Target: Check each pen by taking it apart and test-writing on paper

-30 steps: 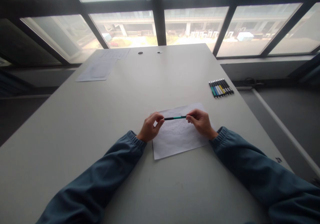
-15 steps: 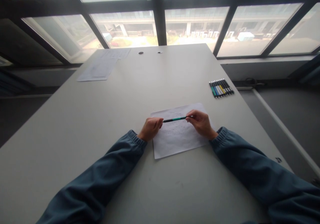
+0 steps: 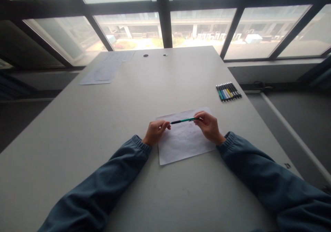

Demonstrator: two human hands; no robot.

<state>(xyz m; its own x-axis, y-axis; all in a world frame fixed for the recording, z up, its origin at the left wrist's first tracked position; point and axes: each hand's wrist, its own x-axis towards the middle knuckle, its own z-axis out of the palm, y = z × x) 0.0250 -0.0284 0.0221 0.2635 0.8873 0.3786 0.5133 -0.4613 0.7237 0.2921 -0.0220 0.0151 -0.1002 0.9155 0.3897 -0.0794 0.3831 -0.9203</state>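
A green and black pen lies level above a white sheet of paper with faint drawing on it. My right hand pinches the pen's right end between thumb and fingers. My left hand is curled at the sheet's left edge, its fingertips at the pen's dark left tip; I cannot tell whether they grip it. Both arms wear blue sleeves and rest on the grey table.
A row of several coloured pens lies near the table's right edge. More printed sheets lie at the far left corner. Two round cable holes sit at the far edge, below large windows.
The left hand dropped lower and curled more, loosening from the pen's left end. The right hand lifted the pen slightly, so it tilts up to the right.
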